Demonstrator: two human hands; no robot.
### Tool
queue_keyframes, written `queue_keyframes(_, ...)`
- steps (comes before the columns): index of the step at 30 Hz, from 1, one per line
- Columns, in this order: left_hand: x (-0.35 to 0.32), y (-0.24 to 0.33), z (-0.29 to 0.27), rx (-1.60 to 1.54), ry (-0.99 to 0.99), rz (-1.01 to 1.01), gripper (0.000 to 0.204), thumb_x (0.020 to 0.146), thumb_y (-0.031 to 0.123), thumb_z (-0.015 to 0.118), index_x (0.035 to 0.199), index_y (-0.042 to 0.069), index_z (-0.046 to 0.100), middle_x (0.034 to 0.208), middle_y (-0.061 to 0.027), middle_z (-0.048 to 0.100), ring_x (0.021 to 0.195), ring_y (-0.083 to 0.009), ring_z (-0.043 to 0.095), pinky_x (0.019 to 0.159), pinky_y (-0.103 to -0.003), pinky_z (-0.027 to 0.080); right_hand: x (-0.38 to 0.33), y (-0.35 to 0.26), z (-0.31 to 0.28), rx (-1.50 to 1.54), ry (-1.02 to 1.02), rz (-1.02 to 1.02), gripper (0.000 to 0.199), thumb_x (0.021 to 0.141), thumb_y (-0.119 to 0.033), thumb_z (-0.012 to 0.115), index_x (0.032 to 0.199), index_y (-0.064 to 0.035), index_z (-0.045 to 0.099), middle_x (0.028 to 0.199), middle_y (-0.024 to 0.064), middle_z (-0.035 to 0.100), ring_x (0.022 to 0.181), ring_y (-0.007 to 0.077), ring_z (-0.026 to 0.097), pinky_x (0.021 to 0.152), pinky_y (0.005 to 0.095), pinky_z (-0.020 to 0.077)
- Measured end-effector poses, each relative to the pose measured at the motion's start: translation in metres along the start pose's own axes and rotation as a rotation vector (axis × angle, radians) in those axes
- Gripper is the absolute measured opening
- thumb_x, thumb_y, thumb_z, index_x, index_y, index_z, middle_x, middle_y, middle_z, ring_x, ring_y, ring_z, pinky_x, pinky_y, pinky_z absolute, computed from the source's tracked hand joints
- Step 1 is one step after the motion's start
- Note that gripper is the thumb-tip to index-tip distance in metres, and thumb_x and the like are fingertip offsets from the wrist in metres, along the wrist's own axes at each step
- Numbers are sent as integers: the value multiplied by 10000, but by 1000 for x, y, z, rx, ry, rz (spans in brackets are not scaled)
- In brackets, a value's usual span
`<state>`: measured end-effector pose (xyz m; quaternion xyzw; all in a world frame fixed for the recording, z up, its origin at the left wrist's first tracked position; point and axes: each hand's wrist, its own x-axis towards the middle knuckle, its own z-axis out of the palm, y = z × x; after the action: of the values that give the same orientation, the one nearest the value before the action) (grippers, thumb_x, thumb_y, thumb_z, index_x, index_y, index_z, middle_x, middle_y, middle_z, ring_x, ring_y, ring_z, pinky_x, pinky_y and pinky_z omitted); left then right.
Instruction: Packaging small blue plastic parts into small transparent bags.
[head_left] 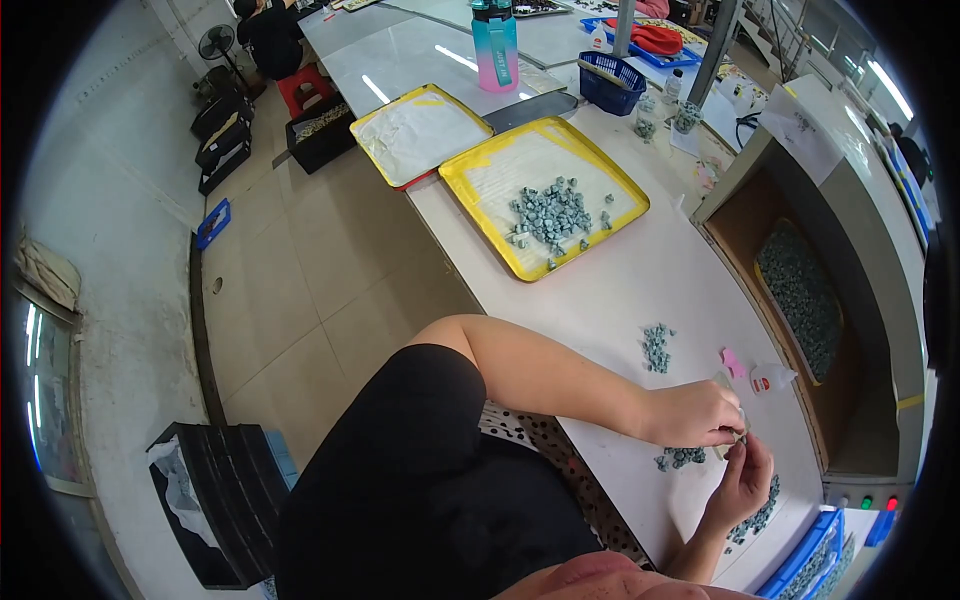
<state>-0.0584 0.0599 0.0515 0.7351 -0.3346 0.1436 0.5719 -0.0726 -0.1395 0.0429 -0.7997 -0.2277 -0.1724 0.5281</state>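
Observation:
My left hand (692, 413) reaches across the white table, its fingers closed in a pinch. Just below it, my right hand (745, 484) pinches at the same spot, fingertips nearly touching the left ones. Whatever lies between the fingertips is too small to make out. Under and beside the hands is a small pile of grey-green pieces (682, 458). Another pile of such pieces (656, 348) lies beyond my left forearm, and more pieces (757, 520) lie right of my right hand. A pink scrap (733, 362) and a white glue bottle (771, 378) are just past the hands.
A yellow-rimmed tray (470, 168) with grey-green pieces stands farther up the table, beside another yellow-rimmed tray (420, 130). At the right, an open-fronted box (870, 200) holds a piece-filled tray. A blue tray (800, 560) is at lower right. A blue-pink bottle (496, 50) stands far off.

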Motion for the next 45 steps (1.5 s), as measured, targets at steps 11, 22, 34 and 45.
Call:
queue_keyframes(11,-1,-7,1,110,16,134,117,806,93,673,885,11,645,789,-111,562,752,-285,587,672,-382,485,-2,2,4,67,-2,57,152,919,43,559,1062,52,608,929,61,634,776,95,608,707,208,508)
queue_keyframes(22,-2,-11,3,159,7,149,93,809,87,666,846,6,638,781,-114,562,748,-286,582,677,-380,482,1,3,3,-59,-19,-10,135,857,91,599,986,68,628,904,104,642,676,117,589,610,227,505)
queue_keyframes(34,-3,-14,3,173,-52,90,100,825,121,634,838,23,652,818,-141,602,807,-314,605,749,-402,479,6,-3,7,-220,-26,-86,146,780,90,660,912,28,662,802,96,648,635,140,592,579,248,478)
queue_keyframes(45,-2,-16,3,194,-62,99,108,823,117,627,856,17,656,824,-143,603,813,-315,606,755,-401,482,8,0,5,-289,-27,-145,139,769,81,669,891,13,663,792,89,648,642,161,591,589,261,473)
